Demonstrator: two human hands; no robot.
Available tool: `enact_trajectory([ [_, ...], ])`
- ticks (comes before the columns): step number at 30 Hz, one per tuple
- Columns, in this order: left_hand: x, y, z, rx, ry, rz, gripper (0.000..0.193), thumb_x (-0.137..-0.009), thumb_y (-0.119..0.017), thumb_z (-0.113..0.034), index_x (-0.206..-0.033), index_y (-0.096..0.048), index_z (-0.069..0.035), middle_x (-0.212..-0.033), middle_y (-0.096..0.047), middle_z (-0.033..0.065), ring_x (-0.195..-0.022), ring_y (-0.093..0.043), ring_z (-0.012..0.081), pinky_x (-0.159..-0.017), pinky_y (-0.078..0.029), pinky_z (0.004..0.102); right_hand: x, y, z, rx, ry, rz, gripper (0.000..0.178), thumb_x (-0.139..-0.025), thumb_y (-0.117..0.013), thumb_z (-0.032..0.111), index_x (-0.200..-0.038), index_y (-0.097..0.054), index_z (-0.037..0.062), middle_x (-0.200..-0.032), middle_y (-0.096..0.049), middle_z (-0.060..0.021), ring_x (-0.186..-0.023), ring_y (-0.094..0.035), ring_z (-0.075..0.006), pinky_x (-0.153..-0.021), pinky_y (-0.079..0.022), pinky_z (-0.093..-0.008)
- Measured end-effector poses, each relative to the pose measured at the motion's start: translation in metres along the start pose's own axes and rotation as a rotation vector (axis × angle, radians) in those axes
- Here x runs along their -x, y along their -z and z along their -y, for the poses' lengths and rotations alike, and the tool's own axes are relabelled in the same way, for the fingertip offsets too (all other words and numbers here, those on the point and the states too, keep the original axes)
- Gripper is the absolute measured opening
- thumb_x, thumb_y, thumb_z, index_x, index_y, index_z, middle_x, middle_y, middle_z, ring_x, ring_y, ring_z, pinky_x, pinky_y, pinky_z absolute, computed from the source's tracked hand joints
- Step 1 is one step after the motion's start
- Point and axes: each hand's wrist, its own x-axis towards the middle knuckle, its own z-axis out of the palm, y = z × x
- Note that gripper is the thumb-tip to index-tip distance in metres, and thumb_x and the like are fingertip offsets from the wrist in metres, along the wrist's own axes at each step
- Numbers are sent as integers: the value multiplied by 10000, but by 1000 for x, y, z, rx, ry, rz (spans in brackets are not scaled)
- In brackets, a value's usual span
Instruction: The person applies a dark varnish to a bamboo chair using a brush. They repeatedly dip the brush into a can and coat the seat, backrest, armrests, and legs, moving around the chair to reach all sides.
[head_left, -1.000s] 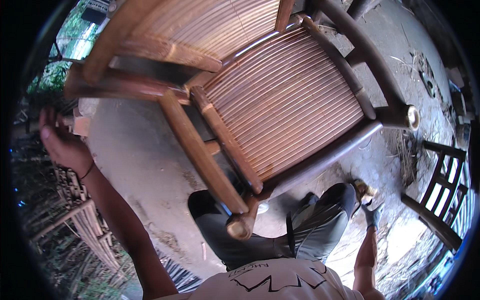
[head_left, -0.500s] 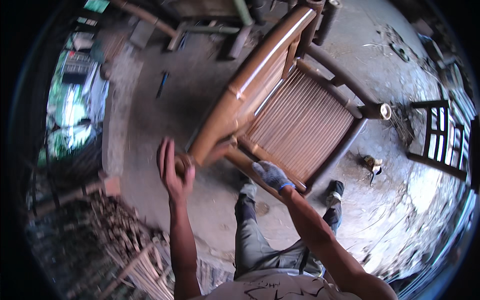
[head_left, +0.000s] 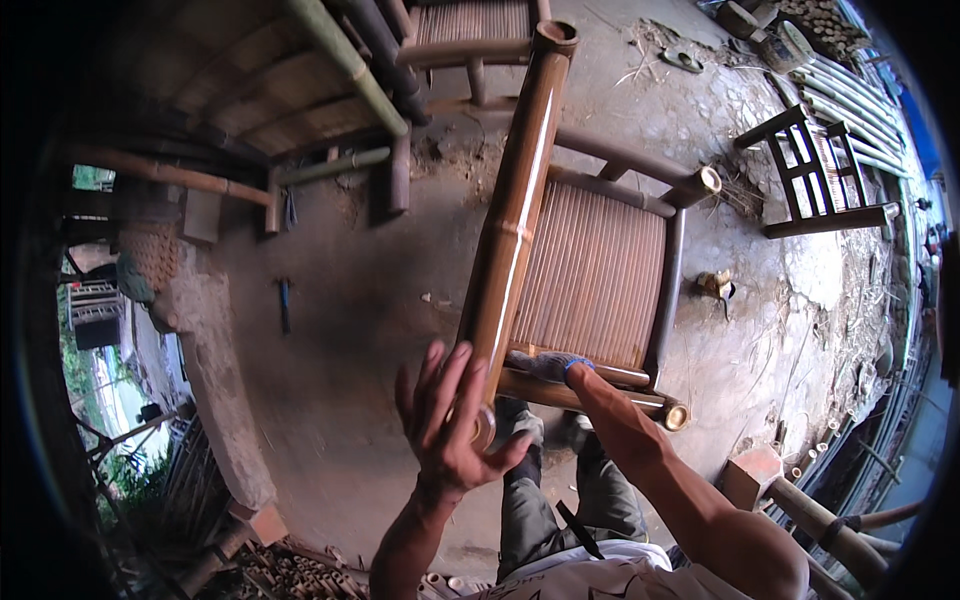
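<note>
A brown bamboo chair [head_left: 595, 275] with a slatted seat stands tilted in front of me, its thick glossy back rail [head_left: 512, 225] running away from me. My bare left hand [head_left: 447, 425] is at the rail's near end, fingers spread along its left side and thumb stretched out to the right. Whether the palm presses on the rail's end I cannot tell. My right hand [head_left: 545, 366], in a grey glove with a blue cuff, is closed round the chair's near frame by the seat edge. Its fingertips are partly hidden.
Another bamboo seat [head_left: 470, 22] stands behind the chair, and a large bamboo frame [head_left: 345, 165] at far left. A blue-handled hammer [head_left: 285, 305] lies on the floor. To the right are a small dark chair [head_left: 825, 180] and a yellowish tool-like object [head_left: 716, 285]. Bamboo poles [head_left: 845, 115] lie far right.
The chair has turned so its back rail points more straight ahead. My left hand has moved right and spread its fingers at the rail's end. My right hand stays on the near frame.
</note>
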Motion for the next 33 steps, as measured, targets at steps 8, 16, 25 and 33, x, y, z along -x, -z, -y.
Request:
enact_trajectory([
  [8,-206,22,-22,-2,-123,95,707,-804,-652,-631,-1188,-680,-38,-1325,-602,124,-1300,-513,318,-1125,-237,586,226,75,173,-636,382,-18,534,-1053,-457,414,-1379,-519,-5,-1356,-547,-62,-1279,-457,-136,-1125,-308,-272],
  [16,-268,15,-59,90,-119,84,645,-797,-703,-561,-1131,-683,-11,-1265,-622,126,-1236,-552,308,-1077,-314,544,230,109,182,-628,387,-230,556,-1043,-476,470,-1370,-525,24,-1359,-525,-27,-1302,-403,-126,-1138,-264,-283],
  [25,-355,-2,-58,35,-53,151,486,-875,-648,-486,-993,-678,-16,-1069,-672,131,-1038,-626,299,-926,-424,440,93,153,242,149,463,-642,439,-1007,-523,356,-1168,-669,-25,-1128,-687,-224,-1104,-640,-373,-984,-472,-408],
  [33,-387,-10,-51,-39,-77,340,551,-920,-557,-492,-1215,-589,-27,-1281,-595,137,-1236,-540,302,-1036,-370,500,146,117,332,-360,954,-985,407,-947,-574,155,-1299,-557,-48,-1251,-627,-220,-1162,-610,-322,-1015,-452,-378],
])
